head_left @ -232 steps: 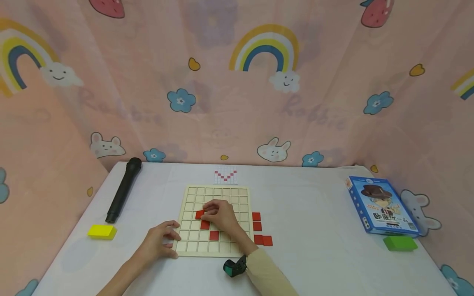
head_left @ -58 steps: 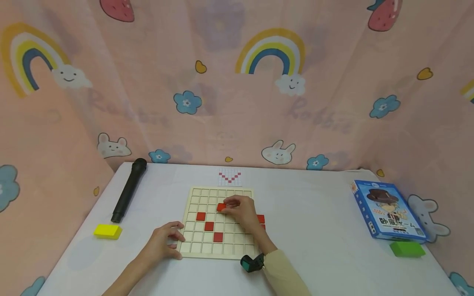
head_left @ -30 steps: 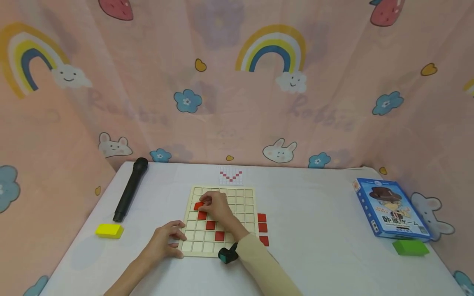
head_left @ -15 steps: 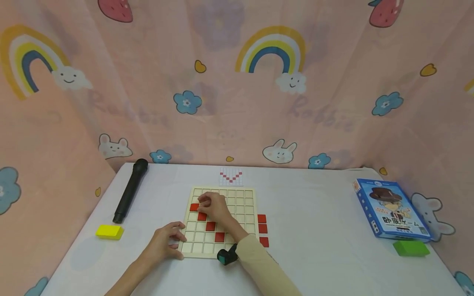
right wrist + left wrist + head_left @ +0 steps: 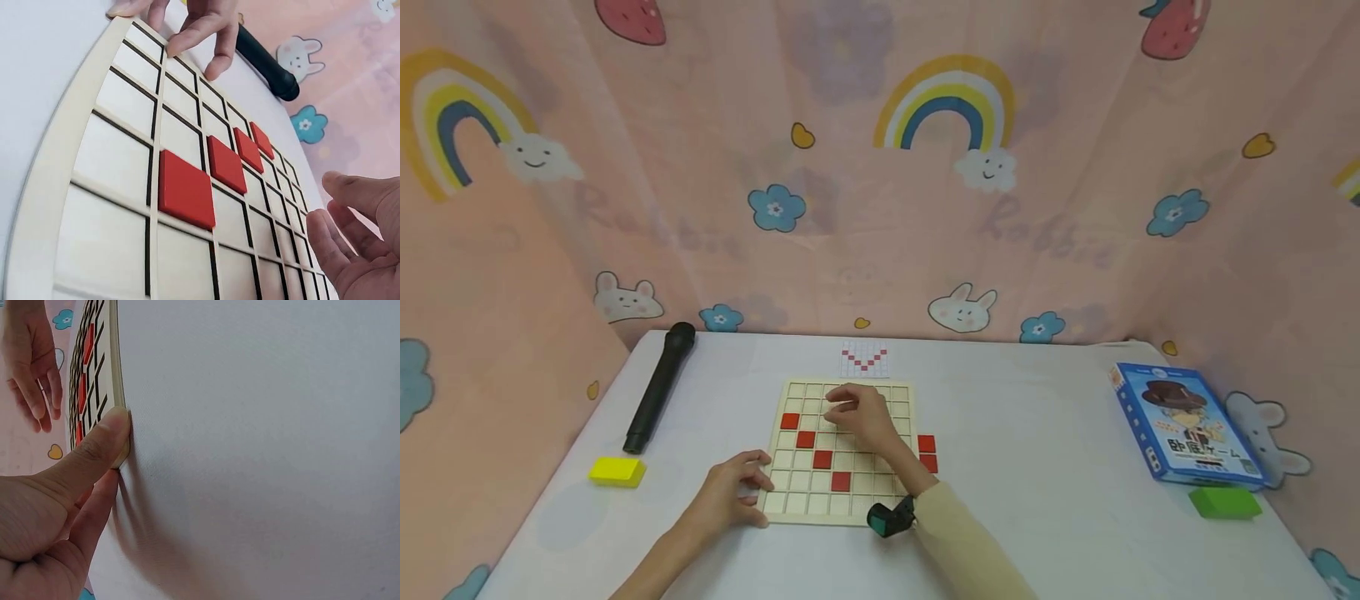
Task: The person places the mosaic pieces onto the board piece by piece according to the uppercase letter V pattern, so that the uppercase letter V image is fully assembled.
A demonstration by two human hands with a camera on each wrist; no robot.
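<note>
A cream wooden grid board lies flat on the white table. Several red square tiles sit in its cells, stepping diagonally from upper left toward bottom centre. My left hand holds the board's near-left corner, thumb at the corner and fingers along the left edge; the left wrist view shows the thumb on the rim. Over the board's upper middle hovers my right hand, fingers loosely bent, nothing between them. Two loose red tiles lie just off the board's right edge; the right forearm covers the area below them.
Behind the board lies a small pattern card with a red V. A black microphone and a yellow block are at left. At right stand a blue game box and a green block. A cartoon-print curtain hangs behind.
My right hand carried a red tile to the board's left column, set it in a cell and let go. It then moved off to the right. My left hand stayed at the corner.
</note>
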